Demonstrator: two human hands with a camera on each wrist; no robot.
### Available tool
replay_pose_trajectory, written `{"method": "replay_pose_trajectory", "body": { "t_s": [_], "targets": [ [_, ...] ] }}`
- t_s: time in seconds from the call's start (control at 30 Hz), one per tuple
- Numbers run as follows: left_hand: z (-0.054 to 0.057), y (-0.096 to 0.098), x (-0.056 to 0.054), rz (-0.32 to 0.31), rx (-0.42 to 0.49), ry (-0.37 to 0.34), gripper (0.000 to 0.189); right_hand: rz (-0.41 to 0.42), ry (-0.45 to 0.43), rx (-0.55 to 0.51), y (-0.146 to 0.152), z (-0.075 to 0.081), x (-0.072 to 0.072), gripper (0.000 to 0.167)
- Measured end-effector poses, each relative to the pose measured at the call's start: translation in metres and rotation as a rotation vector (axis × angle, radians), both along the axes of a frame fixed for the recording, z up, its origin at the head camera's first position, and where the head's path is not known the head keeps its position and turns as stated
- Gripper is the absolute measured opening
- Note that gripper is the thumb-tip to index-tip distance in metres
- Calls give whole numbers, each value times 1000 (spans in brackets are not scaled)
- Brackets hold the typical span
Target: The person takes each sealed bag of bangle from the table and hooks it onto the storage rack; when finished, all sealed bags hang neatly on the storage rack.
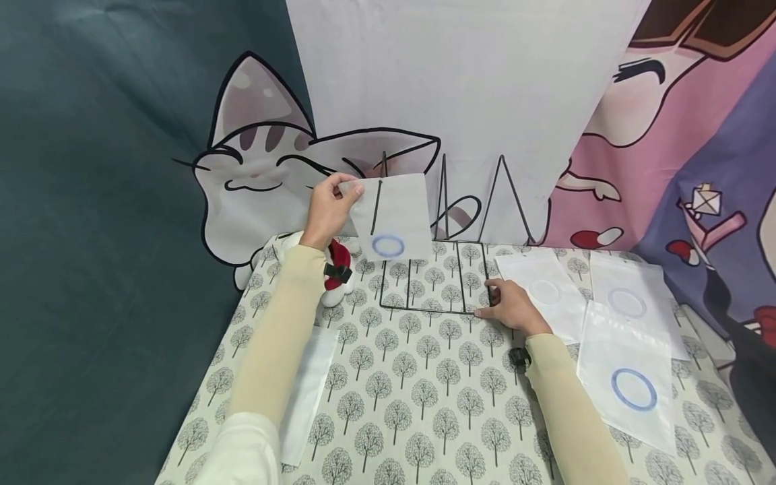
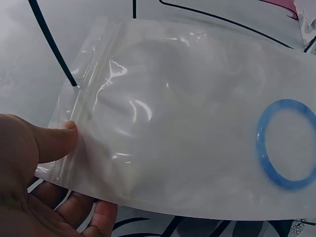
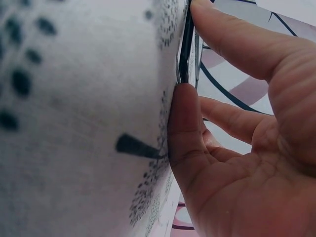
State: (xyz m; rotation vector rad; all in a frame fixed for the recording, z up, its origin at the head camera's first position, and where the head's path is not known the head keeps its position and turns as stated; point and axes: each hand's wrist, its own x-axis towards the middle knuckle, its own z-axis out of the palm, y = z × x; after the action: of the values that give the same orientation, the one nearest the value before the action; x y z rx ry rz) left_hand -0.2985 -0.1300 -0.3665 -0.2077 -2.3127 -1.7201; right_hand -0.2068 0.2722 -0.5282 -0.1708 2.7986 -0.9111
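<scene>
My left hand (image 1: 330, 210) pinches the top left corner of a zip bag (image 1: 397, 209) between thumb and fingers. Through its clear front shows a blue ring (image 2: 264, 148), low in the bag. Behind and around it stands a black wire rack (image 1: 424, 310) with a flat grid base and tall pointed uprights. One black wire (image 2: 52, 47) meets the bag's top strip in the left wrist view. At the base's front right corner, my right hand (image 1: 515, 308) holds the rack's wire, thumb and fingers set at the corner.
Several white bags with rings, among them a front bag (image 1: 624, 360), lie at the right. A white bag (image 1: 309, 397) lies under the left forearm. A white and red plush toy (image 1: 339, 269) sits behind the left wrist. Printed curtains (image 1: 473, 81) hang behind the tree-patterned cloth (image 1: 418, 397).
</scene>
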Motion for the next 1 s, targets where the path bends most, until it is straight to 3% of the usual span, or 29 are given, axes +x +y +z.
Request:
{"method": "replay_pose_trajectory", "body": {
  "t_s": [0.33,0.6,0.8,1.0],
  "targets": [
    [6,3,-17,85,-155,85,20,-1,3,-3,-1,0,-2,91],
    [8,-1,-18,51,-94,112,23,9,-2,-12,1,0,-4,92],
    [7,-7,-4,46,-47,125,30,3,-1,-12,5,-4,-2,92],
    [5,-22,27,45,66,137,33,4,-2,-17,5,-7,-3,93]
  ]
}}
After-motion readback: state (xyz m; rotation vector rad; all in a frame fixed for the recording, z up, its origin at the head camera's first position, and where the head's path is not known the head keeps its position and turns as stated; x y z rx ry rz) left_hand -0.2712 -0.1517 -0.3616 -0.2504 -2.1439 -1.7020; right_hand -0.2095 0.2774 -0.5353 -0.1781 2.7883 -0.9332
